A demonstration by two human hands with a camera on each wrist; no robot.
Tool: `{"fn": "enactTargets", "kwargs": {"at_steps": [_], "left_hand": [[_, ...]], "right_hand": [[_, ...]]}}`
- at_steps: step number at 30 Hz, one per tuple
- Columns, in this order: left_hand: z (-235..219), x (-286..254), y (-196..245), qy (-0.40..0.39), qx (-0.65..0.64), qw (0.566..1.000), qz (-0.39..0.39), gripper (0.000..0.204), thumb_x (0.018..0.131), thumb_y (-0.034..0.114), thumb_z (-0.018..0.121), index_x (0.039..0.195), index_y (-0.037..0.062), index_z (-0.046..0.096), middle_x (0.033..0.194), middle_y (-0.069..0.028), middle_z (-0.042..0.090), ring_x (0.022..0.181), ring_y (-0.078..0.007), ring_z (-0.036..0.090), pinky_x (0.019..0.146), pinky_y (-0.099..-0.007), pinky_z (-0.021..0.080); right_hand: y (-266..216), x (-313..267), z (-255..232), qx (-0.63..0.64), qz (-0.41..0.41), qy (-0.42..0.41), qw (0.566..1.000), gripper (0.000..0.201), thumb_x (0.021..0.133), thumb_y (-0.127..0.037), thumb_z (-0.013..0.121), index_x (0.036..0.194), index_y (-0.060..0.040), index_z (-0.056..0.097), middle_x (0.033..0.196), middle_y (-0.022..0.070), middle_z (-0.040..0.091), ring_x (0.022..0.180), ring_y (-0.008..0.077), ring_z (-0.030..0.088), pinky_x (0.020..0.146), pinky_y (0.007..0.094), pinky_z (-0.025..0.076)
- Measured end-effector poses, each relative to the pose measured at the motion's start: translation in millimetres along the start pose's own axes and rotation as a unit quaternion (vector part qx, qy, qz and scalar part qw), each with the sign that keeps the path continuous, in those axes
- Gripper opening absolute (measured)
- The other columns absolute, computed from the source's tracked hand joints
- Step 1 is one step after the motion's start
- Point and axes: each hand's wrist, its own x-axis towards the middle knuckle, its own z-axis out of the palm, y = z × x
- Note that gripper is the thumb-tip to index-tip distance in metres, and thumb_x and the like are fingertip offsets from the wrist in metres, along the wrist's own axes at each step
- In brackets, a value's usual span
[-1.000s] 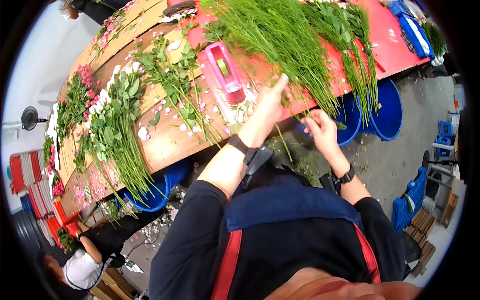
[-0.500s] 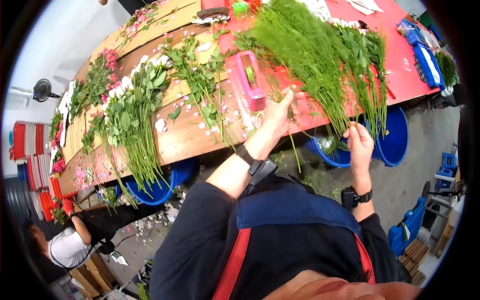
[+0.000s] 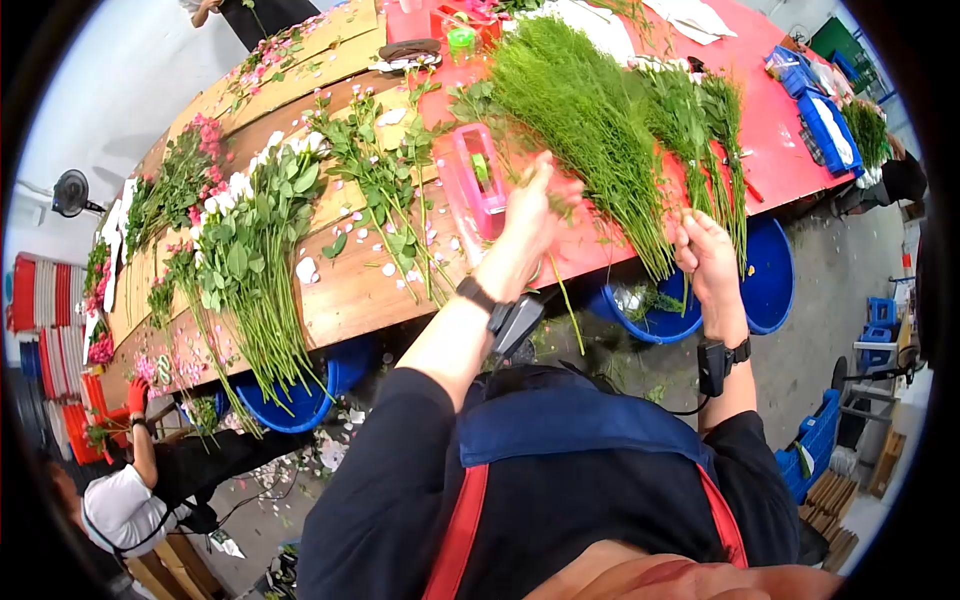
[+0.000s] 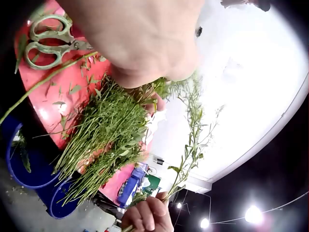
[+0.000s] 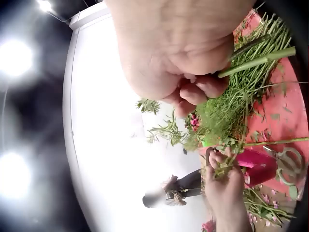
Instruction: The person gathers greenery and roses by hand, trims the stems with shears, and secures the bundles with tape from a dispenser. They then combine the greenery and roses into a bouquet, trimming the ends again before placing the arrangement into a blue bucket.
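My left hand (image 3: 533,207) is over the red table edge beside the pink tape dispenser (image 3: 484,205). It holds a long green stem (image 4: 41,83), whose cut end hangs below the edge in the head view. Leafy bits show among its fingers in the right wrist view. Off to the right, my right hand (image 3: 708,258) is raised with curled fingers. It grips a leafy green sprig (image 4: 186,157), whose thick cut stem (image 5: 258,62) sticks out past the palm. Between and beyond the hands lies a big bunch of feathery greenery (image 3: 575,110) on the red tabletop.
Scissors (image 4: 48,42) lie near the left hand. White-flower bunches (image 3: 255,225) and loose leafy stems (image 3: 385,170) cover the wooden side at left. Blue buckets (image 3: 770,285) stand under the edge. Another person (image 3: 125,505) works at lower left; others are at the table's far side.
My right hand has moved right and up, away from the left hand, and now holds a sprig. The left hand stays by the tape dispenser with its stem; the head view has shifted slightly.
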Motion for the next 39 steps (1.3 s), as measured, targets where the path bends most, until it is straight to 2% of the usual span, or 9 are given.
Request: {"fn": "enactTargets", "kwargs": {"at_steps": [4, 7, 14, 18, 21, 26, 30, 33, 39], "left_hand": [[30, 50, 2, 0.031, 0.014, 0.998, 0.046, 0.032, 0.095, 0.012, 0.051, 0.123, -0.0009, 0.041, 0.112, -0.0159, 0.059, 0.091, -0.0256, 0.063, 0.071, -0.0366, 0.054], [36, 94, 5, -0.051, 0.039, 0.998, 0.022, 0.031, 0.093, 0.006, 0.052, 0.12, -0.0056, 0.043, 0.107, -0.0206, 0.059, 0.094, -0.027, 0.063, 0.069, -0.0333, 0.055], [29, 149, 13, 0.093, 0.111, 0.988, 0.055, 0.029, 0.089, 0.003, 0.056, 0.111, -0.0124, 0.046, 0.1, -0.0187, 0.059, 0.076, -0.0272, 0.066, 0.056, -0.032, 0.056], [23, 129, 29, 0.114, 0.068, 0.987, 0.09, 0.034, 0.088, 0.002, 0.058, 0.118, -0.005, 0.043, 0.101, -0.0163, 0.059, 0.078, -0.0286, 0.066, 0.054, -0.034, 0.056], [35, 65, 39, 0.011, 0.029, 0.988, 0.151, 0.028, 0.09, 0.007, 0.059, 0.114, 0.0051, 0.045, 0.108, -0.0159, 0.055, 0.082, -0.0314, 0.065, 0.062, -0.0403, 0.057], [36, -11, 54, -0.242, -0.015, 0.969, 0.04, 0.03, 0.092, 0.014, 0.058, 0.118, 0.0049, 0.046, 0.117, -0.0201, 0.056, 0.099, -0.0364, 0.062, 0.079, -0.047, 0.055], [11, -15, 75, -0.122, 0.087, 0.987, 0.064, 0.03, 0.092, 0.016, 0.057, 0.117, 0.0, 0.051, 0.115, -0.0204, 0.058, 0.101, -0.0381, 0.061, 0.084, -0.0504, 0.053], [-13, -22, 102, -0.1, 0.076, 0.99, 0.057, 0.027, 0.093, 0.017, 0.057, 0.111, -0.002, 0.053, 0.107, -0.0195, 0.062, 0.091, -0.0324, 0.065, 0.078, -0.0427, 0.055], [-54, -35, 147, -0.013, 0.098, 0.99, 0.101, 0.03, 0.097, 0.021, 0.048, 0.117, -0.0009, 0.047, 0.104, -0.0145, 0.062, 0.099, -0.0327, 0.06, 0.089, -0.0461, 0.05]], "right_hand": [[12, -4, 11, 0.005, 0.037, -0.014, 0.999, 0.013, 0.092, -0.015, 0.055, 0.099, -0.0046, 0.059, 0.068, -0.001, 0.055, 0.044, 0.0042, 0.037, 0.04, 0.0182, 0.028], [6, -21, 13, -0.005, 0.036, -0.022, 0.999, 0.013, 0.092, -0.014, 0.054, 0.098, -0.0023, 0.058, 0.066, -0.0001, 0.054, 0.044, 0.0044, 0.037, 0.04, 0.0191, 0.027], [-56, -104, -47, -0.05, -0.109, 0.041, 0.992, 0.015, 0.095, -0.011, 0.048, 0.099, 0.0015, 0.055, 0.061, 0.0021, 0.049, 0.042, 0.0057, 0.035, 0.041, 0.0194, 0.027], [-35, -86, -52, -0.024, -0.144, 0.034, 0.989, 0.013, 0.095, -0.009, 0.049, 0.1, 0.0006, 0.056, 0.064, 0.0032, 0.05, 0.046, 0.007, 0.038, 0.044, 0.0193, 0.029], [-5, -48, -31, -0.065, -0.144, 0.03, 0.987, 0.014, 0.095, -0.009, 0.05, 0.1, 0.0028, 0.056, 0.067, 0.0031, 0.053, 0.052, 0.0067, 0.041, 0.047, 0.0192, 0.031], [51, 10, 3, -0.183, -0.073, -0.037, 0.98, 0.016, 0.092, -0.008, 0.054, 0.103, 0.0034, 0.059, 0.073, 0.0021, 0.061, 0.057, 0.0037, 0.047, 0.052, 0.0175, 0.038], [84, 23, 21, -0.248, -0.095, -0.075, 0.961, 0.021, 0.093, -0.014, 0.054, 0.104, 0.0012, 0.063, 0.077, 0.0008, 0.061, 0.066, 0.0057, 0.052, 0.06, 0.0203, 0.042], [81, 20, 43, -0.328, -0.138, -0.085, 0.931, 0.026, 0.091, -0.016, 0.057, 0.109, 0.0011, 0.064, 0.081, -0.0002, 0.063, 0.073, 0.0061, 0.055, 0.066, 0.0221, 0.044], [84, 24, 57, -0.248, 0.031, -0.252, 0.935, 0.028, 0.093, -0.01, 0.051, 0.117, 0.0012, 0.06, 0.083, 0.0003, 0.064, 0.071, 0.0062, 0.056, 0.062, 0.0202, 0.046]]}}
